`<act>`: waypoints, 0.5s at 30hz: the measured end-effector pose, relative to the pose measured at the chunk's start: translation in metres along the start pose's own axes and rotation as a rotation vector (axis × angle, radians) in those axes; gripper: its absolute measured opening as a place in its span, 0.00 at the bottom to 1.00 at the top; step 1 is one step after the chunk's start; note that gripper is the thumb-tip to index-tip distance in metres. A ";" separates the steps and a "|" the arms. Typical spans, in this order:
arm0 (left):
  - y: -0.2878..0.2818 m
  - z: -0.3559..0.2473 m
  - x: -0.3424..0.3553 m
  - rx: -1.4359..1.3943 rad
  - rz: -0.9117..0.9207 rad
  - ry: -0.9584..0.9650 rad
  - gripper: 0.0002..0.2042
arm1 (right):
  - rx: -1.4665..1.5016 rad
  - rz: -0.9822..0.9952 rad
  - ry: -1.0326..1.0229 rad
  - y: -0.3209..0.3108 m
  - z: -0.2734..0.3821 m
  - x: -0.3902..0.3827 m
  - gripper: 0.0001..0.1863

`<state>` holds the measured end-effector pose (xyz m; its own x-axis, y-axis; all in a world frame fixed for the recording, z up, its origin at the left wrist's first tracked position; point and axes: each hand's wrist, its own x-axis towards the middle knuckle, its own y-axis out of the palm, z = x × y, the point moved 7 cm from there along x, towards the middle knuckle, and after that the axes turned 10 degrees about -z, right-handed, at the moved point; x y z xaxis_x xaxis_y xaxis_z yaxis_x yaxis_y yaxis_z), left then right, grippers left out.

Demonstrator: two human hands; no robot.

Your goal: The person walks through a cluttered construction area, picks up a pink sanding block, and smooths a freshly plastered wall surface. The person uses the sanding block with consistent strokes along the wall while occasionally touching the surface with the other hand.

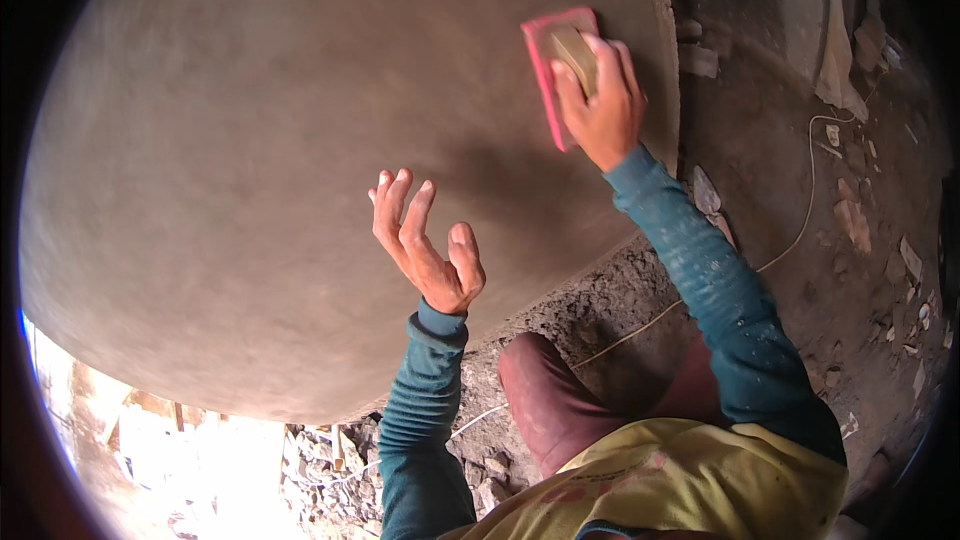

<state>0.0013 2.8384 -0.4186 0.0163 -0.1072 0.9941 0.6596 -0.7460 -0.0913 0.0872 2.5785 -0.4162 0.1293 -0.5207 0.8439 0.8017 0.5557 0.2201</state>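
Observation:
My right hand is closed round the tan handle of a pink-rimmed rectangular float, which lies against a broad grey, smooth plastered surface near its right edge. My left hand is raised in front of that surface, lower and left of the float, fingers apart and curled a little with nothing in them; whether it touches the plaster I cannot tell.
Rough, rubble-strewn ground runs along the right and under my bent legs, crossed by a thin pale cord. A dark panel stands at the top right. Bright light falls on broken stones at the lower left.

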 end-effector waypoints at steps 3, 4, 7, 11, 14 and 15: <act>0.016 -0.005 0.004 -0.016 0.003 0.006 0.26 | 0.086 0.052 -0.241 0.016 0.040 -0.022 0.22; 0.017 -0.002 0.005 -0.016 0.014 0.021 0.26 | 0.065 0.121 -0.291 0.015 0.038 -0.051 0.23; 0.017 -0.003 0.011 0.001 0.023 0.083 0.24 | -0.010 0.119 -0.290 -0.008 -0.018 -0.066 0.24; 0.010 0.005 0.011 0.047 0.043 0.129 0.20 | -0.089 -0.089 0.015 -0.004 -0.028 0.034 0.23; 0.019 0.006 0.018 0.043 0.035 0.136 0.20 | 0.013 0.061 -0.144 0.009 0.005 -0.003 0.26; 0.031 0.003 0.019 0.018 0.020 0.136 0.20 | -0.019 0.104 -0.262 0.004 0.000 -0.032 0.27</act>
<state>0.0243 2.8157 -0.4021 -0.0714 -0.2108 0.9749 0.6737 -0.7309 -0.1087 0.0865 2.5974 -0.4422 0.0580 -0.2750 0.9597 0.8034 0.5835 0.1186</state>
